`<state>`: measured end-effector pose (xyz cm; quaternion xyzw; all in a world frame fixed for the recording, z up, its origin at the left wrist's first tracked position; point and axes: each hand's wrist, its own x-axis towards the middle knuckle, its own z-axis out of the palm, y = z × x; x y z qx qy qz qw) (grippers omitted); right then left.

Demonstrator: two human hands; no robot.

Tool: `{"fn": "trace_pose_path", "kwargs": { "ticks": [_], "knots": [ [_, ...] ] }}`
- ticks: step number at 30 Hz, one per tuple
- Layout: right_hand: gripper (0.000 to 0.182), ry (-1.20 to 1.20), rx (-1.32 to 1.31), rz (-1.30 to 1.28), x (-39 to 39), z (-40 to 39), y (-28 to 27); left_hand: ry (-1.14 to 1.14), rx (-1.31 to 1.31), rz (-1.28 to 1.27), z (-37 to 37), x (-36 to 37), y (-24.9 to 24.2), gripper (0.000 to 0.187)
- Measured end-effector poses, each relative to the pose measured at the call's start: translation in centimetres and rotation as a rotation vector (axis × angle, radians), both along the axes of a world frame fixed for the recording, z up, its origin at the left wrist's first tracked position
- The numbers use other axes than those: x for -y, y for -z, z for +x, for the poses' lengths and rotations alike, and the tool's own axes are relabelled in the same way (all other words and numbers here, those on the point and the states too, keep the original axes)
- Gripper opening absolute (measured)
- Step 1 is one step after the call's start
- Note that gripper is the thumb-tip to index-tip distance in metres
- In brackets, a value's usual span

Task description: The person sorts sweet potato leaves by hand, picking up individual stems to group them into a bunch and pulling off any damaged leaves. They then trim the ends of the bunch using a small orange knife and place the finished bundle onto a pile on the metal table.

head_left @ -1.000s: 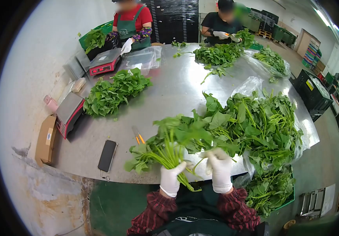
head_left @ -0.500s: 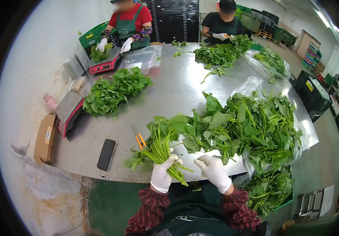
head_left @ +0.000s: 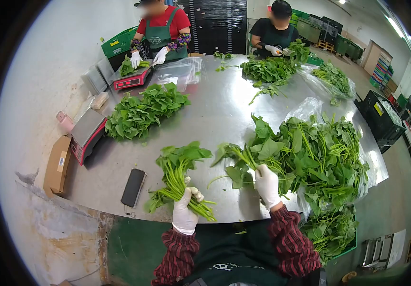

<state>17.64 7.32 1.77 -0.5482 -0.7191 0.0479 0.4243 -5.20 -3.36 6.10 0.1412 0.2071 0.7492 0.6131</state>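
My left hand [head_left: 185, 214], in a white glove, is closed around the stems of a bunch of leafy greens [head_left: 174, 174]. The leaves point away from me, and the stem ends stick out to the right of my fingers. To the right, my gloved right hand [head_left: 266, 185] is closed on a few leafy stems [head_left: 246, 157] at the left edge of the large pile of greens [head_left: 310, 152]. My fingertips there are partly hidden by leaves. Left of the held bunch lies a dark phone [head_left: 133, 188] on the metal table [head_left: 205, 119].
A neat heap of greens [head_left: 143, 112] lies left, beside a red scale [head_left: 88, 136] and a cardboard box [head_left: 57, 164]. Across the table, one person [head_left: 162, 33] has greens on another scale [head_left: 134, 78]; a second person [head_left: 274, 33] handles stems. A green crate of greens [head_left: 332, 233] stands lower right.
My right hand has moved forward to the pile and closed on stems. My left hand has shifted slightly left with its bunch. The orange-handled tool beside it is no longer visible.
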Motion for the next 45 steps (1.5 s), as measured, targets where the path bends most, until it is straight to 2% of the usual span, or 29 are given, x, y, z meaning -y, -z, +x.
{"fn": "trace_pose_path", "kwargs": {
  "ticks": [1,2,3,5,7,9,11,13,15,17,18,19,21,22,25,26,27,29,31,32,33,35,37,39,41,42,44,45],
  "knots": [
    [0.007,-0.008,-0.153,0.011,0.4,0.1,-1.2,-0.013,0.008,0.005,0.1,-0.1,0.1,0.017],
    [0.007,-0.010,-0.330,-0.159,1.0,0.1,-1.9,-0.008,0.011,0.003,0.2,-0.2,0.3,0.017],
    [0.007,-0.005,-0.327,-0.158,2.0,-0.2,-3.4,-0.014,0.003,-0.010,0.3,-0.5,0.6,0.017],
    [0.007,-0.063,-0.556,-0.263,3.9,-1.0,-5.7,-0.019,-0.006,-0.023,0.7,-0.7,0.7,0.017],
    [0.013,-0.038,-0.421,-0.101,4.6,-1.2,-3.7,-0.003,-0.159,-0.077,2.0,-0.9,0.4,0.015],
    [0.011,-0.082,-0.171,0.147,5.4,-1.9,-4.8,0.041,-0.155,-0.056,3.3,-1.5,0.1,0.017],
    [0.015,-0.142,-0.069,0.267,5.8,-2.5,-4.4,0.014,-0.199,-0.121,5.0,-2.1,-1.2,0.019],
    [0.015,-0.222,0.036,0.192,6.8,-3.0,-4.7,0.036,-0.195,-0.118,6.0,-2.6,-2.0,0.019],
    [0.015,-0.233,0.082,0.220,6.9,-3.3,-4.4,0.050,-0.353,-0.108,6.4,-3.2,-1.9,0.019],
    [0.013,-0.155,-0.073,0.199,6.9,-3.4,-4.2,0.054,-0.354,-0.127,6.6,-3.3,-2.0,0.021],
    [0.009,-0.088,-0.195,0.104,7.1,-3.6,-4.1,0.020,-0.364,-0.122,6.9,-3.2,-1.9,0.022],
    [0.009,-0.084,-0.195,0.104,7.2,-3.7,-4.1,-0.013,-0.374,-0.117,7.2,-3.1,-1.8,0.023],
    [0.004,-0.028,-0.708,-0.305,7.1,-4.0,-4.9,-0.032,-0.361,-0.118,7.7,-3.0,-1.8,0.024],
    [0.004,-0.030,-0.897,-0.416,7.2,-3.9,-5.7,-0.056,-0.347,-0.119,7.9,-2.9,-1.9,0.026],
    [0.006,-0.034,-0.905,-0.449,6.4,-3.2,-5.3,-0.096,-0.338,-0.117,8.0,-2.8,-0.4,0.028],
    [0.006,0.037,-0.781,-0.207,4.8,-1.8,-1.7,-0.108,-0.433,-0.162,7.4,-2.7,0.0,0.031],
    [0.007,0.111,-0.839,-0.271,4.5,-0.4,-3.6,-0.106,-0.434,-0.161,6.7,-2.6,-0.1,0.031],
    [0.012,0.277,-0.641,-0.373,1.8,3.8,-1.0,-0.096,-0.392,-0.164,5.1,-2.4,-0.4,0.032],
    [0.018,0.296,-0.377,-0.428,2.4,4.9,-3.2,-0.119,-0.364,-0.122,4.4,-2.6,-0.2,0.031],
    [0.022,0.184,-0.450,-0.401,2.6,4.6,-3.1,-0.094,-0.356,-0.116,4.2,-2.6,-0.1,0.031],
    [0.028,0.048,-0.219,-0.242,2.8,4.3,-3.0,-0.064,-0.348,-0.111,4.3,-2.5,0.0,0.031],
    [0.030,-0.188,-0.196,-0.162,3.9,2.1,-3.8,-0.039,-0.346,-0.101,5.0,-2.4,-0.4,0.029],
    [0.030,-0.422,-0.164,-0.444,5.2,0.2,-6.4,0.033,-0.438,-0.102,5.6,-2.1,-0.8,0.026],
    [0.022,-0.607,-0.055,-0.554,5.0,-0.5,-6.3,0.034,-0.431,-0.095,5.7,-1.9,-0.4,0.022],
    [0.023,-0.544,-0.197,-0.734,5.5,-0.9,-6.5,0.116,-0.327,-0.092,5.6,-1.8,-0.6,0.017],
    [0.023,-0.551,-0.194,-0.733,5.7,-1.1,-6.3,0.074,-0.314,-0.122,5.7,-1.8,-0.9,0.015],
    [0.022,-0.265,-0.551,-0.780,6.1,-1.4,-5.3,0.116,-0.266,-0.131,6.0,-1.4,-2.0,0.013],
    [0.022,-0.264,-0.550,-0.780,6.0,-1.4,-4.7,0.163,-0.216,-0.136,6.2,-1.4,-2.4,0.012]
  ]
}}
